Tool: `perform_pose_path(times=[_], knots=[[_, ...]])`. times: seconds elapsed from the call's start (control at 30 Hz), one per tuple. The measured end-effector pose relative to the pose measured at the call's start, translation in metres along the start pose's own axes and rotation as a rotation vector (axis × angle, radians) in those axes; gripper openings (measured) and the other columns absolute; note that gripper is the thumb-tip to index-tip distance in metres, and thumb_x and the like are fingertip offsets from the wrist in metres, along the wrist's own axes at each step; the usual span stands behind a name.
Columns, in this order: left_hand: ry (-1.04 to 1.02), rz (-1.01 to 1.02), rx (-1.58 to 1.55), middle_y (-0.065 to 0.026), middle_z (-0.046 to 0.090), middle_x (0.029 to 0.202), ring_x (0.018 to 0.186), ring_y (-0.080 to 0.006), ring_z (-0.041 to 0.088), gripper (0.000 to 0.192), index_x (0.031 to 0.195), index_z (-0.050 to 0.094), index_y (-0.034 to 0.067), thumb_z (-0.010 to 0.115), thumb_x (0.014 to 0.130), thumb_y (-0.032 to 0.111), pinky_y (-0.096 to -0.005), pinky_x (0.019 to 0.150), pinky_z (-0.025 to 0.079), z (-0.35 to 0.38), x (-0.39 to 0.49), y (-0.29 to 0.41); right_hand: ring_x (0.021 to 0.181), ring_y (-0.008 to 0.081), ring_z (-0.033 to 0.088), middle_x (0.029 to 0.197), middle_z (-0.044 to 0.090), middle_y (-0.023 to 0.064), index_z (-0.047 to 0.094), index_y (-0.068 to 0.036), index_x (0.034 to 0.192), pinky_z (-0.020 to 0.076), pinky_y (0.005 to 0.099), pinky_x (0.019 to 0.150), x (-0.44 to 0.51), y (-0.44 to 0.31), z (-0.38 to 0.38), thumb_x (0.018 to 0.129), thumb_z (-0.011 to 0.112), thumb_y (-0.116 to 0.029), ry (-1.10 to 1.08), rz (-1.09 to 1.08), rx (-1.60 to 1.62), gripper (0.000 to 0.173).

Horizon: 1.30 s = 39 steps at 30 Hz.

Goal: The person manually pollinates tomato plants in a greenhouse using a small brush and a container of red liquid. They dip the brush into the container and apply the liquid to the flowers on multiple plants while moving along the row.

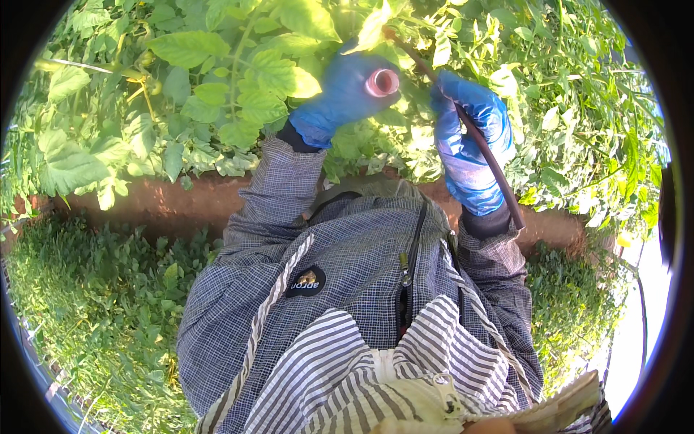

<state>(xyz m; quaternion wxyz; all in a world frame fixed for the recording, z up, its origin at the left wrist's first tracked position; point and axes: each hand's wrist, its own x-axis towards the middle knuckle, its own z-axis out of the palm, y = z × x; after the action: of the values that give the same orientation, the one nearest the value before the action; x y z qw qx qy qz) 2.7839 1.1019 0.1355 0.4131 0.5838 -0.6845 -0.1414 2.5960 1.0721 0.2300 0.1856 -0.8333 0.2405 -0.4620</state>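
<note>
My left hand (347, 97), in a blue disposable glove, is slightly blurred among the leaves. It grips a small pinkish open-mouthed container (382, 83), its round rim facing up towards me. To the right, my right hand (473, 133), also gloved in blue, is closed around a thin dark brown stick (488, 154). The stick's lower end sticks out past my wrist. Its far end runs up and left into the foliage above the container, where leaves and glare hide what it touches. Toothed leaves of a tomato plant (265, 81) surround both hands.
Small green fruits (152, 87) hang on the plant at the left. A strip of bare reddish soil (162, 203) crosses in front of me, with another row of plants (108, 314) lower left. Bright white ground (634, 314) lies at the right, with a dark line along it.
</note>
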Motion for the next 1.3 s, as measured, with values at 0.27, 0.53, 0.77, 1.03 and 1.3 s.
perform_pose_path(times=[0.27,0.53,0.77,1.03,1.3], knots=[[0.047,0.022,0.02,-0.0204,0.051,0.124,0.131,-0.037,0.035,0.038,0.099,0.068,0.014,0.082,0.065,0.024,-0.0438,0.102,0.038,0.001,0.0,0.003,0.082,0.0201,0.066,0.096,0.066,0.0113,0.061,-0.004,0.1,0.0535,0.0307,0.073,0.001,0.005,0.0,0.085,0.064,-0.004,-0.053,-0.027,-0.064,0.015],[0.031,-0.008,-0.006,-0.0232,0.044,0.133,0.134,-0.0354,0.032,0.037,0.098,0.068,0.013,0.082,0.066,0.023,-0.0422,0.102,0.038,0.001,0.0,-0.001,0.082,0.0175,0.064,0.097,0.066,0.012,0.057,-0.001,0.108,0.0527,0.0294,0.075,-0.006,0.006,-0.002,0.09,0.059,-0.006,-0.037,0.096,0.059,0.019],[0.021,0.02,0.009,-0.0235,0.036,0.141,0.135,-0.0339,0.031,0.036,0.098,0.068,0.011,0.081,0.067,0.022,-0.0412,0.103,0.038,-0.003,0.002,0.001,0.083,0.0165,0.062,0.096,0.064,0.0117,0.056,0.0,0.109,0.0513,0.0302,0.077,-0.011,0.013,-0.006,0.091,0.059,-0.012,-0.016,0.11,0.102,0.021],[-0.009,0.002,-0.009,-0.0239,0.04,0.138,0.135,-0.0343,0.031,0.035,0.097,0.068,0.01,0.081,0.066,0.021,-0.0411,0.102,0.039,-0.002,0.003,-0.002,0.081,0.0161,0.061,0.095,0.064,0.0121,0.055,0.001,0.107,0.0509,0.0288,0.074,-0.013,0.013,-0.01,0.092,0.059,-0.015,-0.028,0.105,0.045,0.023],[0.033,-0.021,-0.028,-0.0226,0.036,0.142,0.135,-0.0331,0.031,0.036,0.097,0.068,0.011,0.082,0.066,0.022,-0.0408,0.102,0.039,0.0,0.002,-0.002,0.078,0.0156,0.06,0.094,0.064,0.0117,0.055,0.0,0.106,0.0507,0.0279,0.072,-0.01,0.017,-0.004,0.092,0.056,-0.01,-0.032,0.017,0.015,0.017]])
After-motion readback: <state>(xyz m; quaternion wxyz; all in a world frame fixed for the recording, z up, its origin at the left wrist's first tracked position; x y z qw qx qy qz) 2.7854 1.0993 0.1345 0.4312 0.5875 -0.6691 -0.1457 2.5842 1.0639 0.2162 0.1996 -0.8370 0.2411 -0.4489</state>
